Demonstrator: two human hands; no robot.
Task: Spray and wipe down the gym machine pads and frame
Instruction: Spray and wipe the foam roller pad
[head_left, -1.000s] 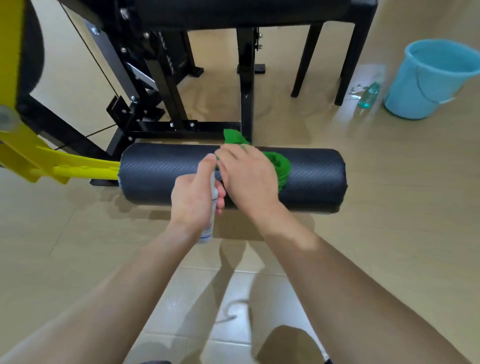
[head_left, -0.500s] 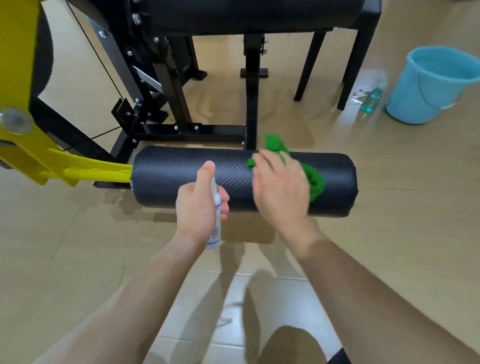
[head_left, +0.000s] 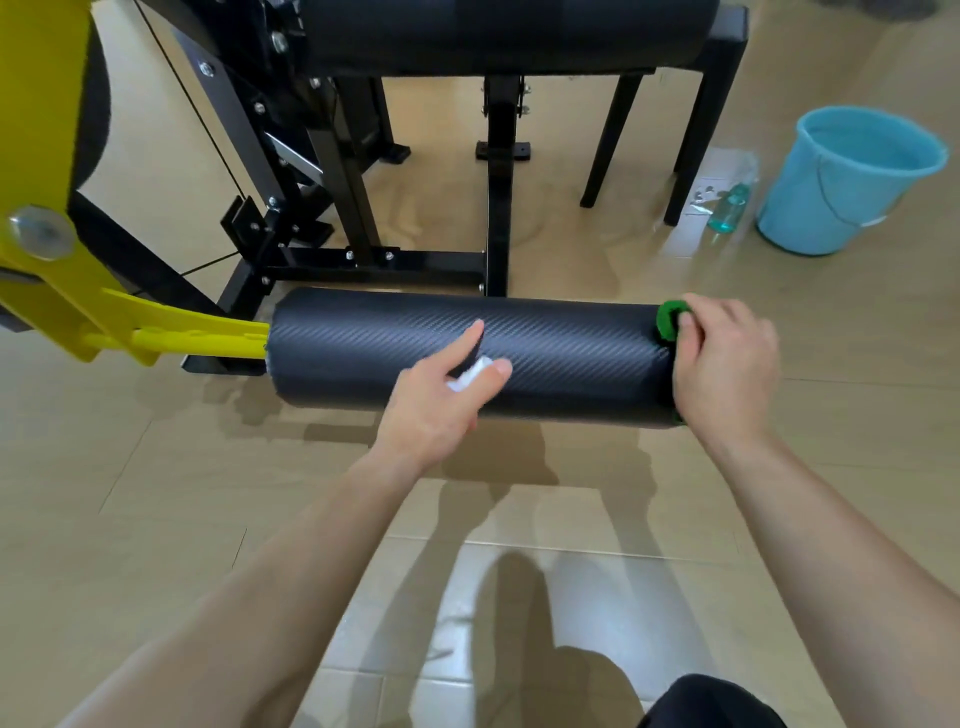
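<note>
Across the tan tiled floor (head_left: 156, 493) stands the black gym machine frame (head_left: 498, 208), with a long black upper pad (head_left: 509, 36) along the top edge of the view. Low in front of the frame, a black roller pad (head_left: 363, 353) with a carbon-weave surface lies crosswise, and a yellow lever arm (head_left: 197, 332) joins its left end. A light blue bucket (head_left: 841, 197) sits on the floor to the far right, well apart from the roller, with a teal bottle (head_left: 730, 208) just beside it near a black frame leg.

Both bare hands are at the roller pad. The left hand (head_left: 441, 400) sits over the middle of the pad's near side and grips a small white spray bottle (head_left: 470, 374), with the index finger raised and the thumb laid along it. The right hand (head_left: 724, 364) curls around the pad's right end and holds a green cloth (head_left: 670, 322) against it; only a small fold of the cloth shows above the fingers.
</note>
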